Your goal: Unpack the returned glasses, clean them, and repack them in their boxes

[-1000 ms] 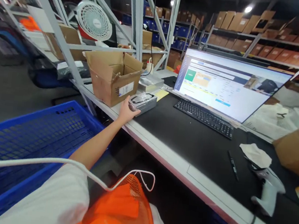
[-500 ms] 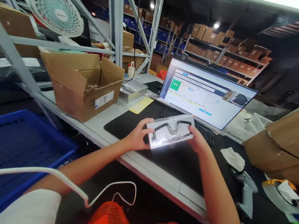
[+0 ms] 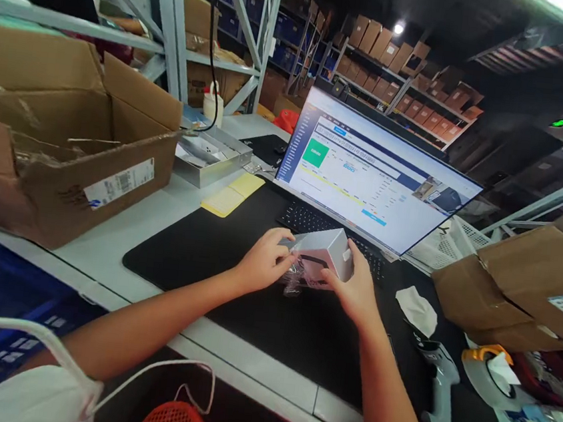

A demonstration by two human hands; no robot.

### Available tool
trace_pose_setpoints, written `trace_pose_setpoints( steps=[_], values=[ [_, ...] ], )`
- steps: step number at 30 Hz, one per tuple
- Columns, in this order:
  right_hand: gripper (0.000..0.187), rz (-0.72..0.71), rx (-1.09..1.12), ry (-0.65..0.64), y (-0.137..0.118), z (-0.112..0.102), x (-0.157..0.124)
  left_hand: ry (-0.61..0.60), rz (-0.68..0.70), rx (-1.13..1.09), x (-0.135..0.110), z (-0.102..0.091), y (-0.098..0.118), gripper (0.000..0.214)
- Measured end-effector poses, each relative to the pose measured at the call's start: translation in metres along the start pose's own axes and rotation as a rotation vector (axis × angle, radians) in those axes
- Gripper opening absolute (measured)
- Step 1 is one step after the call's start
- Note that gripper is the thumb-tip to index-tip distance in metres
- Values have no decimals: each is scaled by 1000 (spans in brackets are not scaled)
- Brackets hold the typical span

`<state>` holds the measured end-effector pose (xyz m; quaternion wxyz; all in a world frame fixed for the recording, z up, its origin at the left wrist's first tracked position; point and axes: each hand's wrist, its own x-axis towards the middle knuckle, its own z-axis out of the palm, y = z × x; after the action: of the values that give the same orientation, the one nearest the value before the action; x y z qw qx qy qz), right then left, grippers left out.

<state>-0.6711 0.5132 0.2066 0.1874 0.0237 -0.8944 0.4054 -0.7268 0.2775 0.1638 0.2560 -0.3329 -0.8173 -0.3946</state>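
Note:
A small silver-grey box (image 3: 340, 256) with a dark printed picture is held over the black desk mat, tilted so its end face shows. My right hand (image 3: 358, 287) grips its right end, thumb on the front and fingers behind. At the left end my left hand (image 3: 265, 261) has its fingers and thumb closed on the box and the loose plastic there. Crinkled clear plastic wrap (image 3: 293, 285) hangs from the front below the left fingertips. How much of that wrap the left fingers pinch is hidden.
Behind the hands stand a keyboard (image 3: 305, 217) and a lit monitor (image 3: 351, 171). An open carton (image 3: 127, 188) is at left, beside a yellow notepad (image 3: 233, 194). To the right are a barcode scanner (image 3: 441, 389), a tape roll (image 3: 488, 374) and another carton (image 3: 516, 276).
The box has turned so its end face shows, and the clear wrap now hangs loose from it. My left hand has shifted along its front. The view has moved closer to the desk.

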Motion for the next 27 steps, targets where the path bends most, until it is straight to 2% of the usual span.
trace_pose_setpoints(
  steps=[3,5,7,9,11,12,14,16,19,21,23,25,27],
  values=[
    [105,19,39,-83,15,-14,12,-23,23,28,-5,-4,-12,31],
    [104,35,173,-51,31,-22,23,-85,38,52,-3,-10,-20,30],
    [94,21,334,103,45,-33,35,-124,29,48,2,-17,-30,30],
    [78,-31,522,329,54,-49,43,-117,-42,42,8,-25,-45,27],
    [62,-79,719,509,56,-71,47,-39,-215,-49,14,-31,-62,24],
    [56,-89,807,552,55,-82,48,39,-329,-152,16,-34,-71,24],
    [50,-95,919,551,53,-102,45,230,-530,-391,20,-37,-84,27],
    [47,-92,955,526,56,-110,42,393,-639,-568,22,-37,-91,30],
    [42,12,916,478,69,-97,41,525,-711,-729,26,-33,-88,32],
    [41,152,878,379,78,-74,43,580,-758,-852,28,-32,-83,34],
    [47,278,872,230,84,-45,44,581,-803,-943,30,-32,-76,32],
    [52,382,927,87,85,-16,43,482,-836,-1036,29,-33,-68,24],
    [54,469,1013,-19,82,8,39,243,-838,-1179,24,-32,-57,31]
  ],
)
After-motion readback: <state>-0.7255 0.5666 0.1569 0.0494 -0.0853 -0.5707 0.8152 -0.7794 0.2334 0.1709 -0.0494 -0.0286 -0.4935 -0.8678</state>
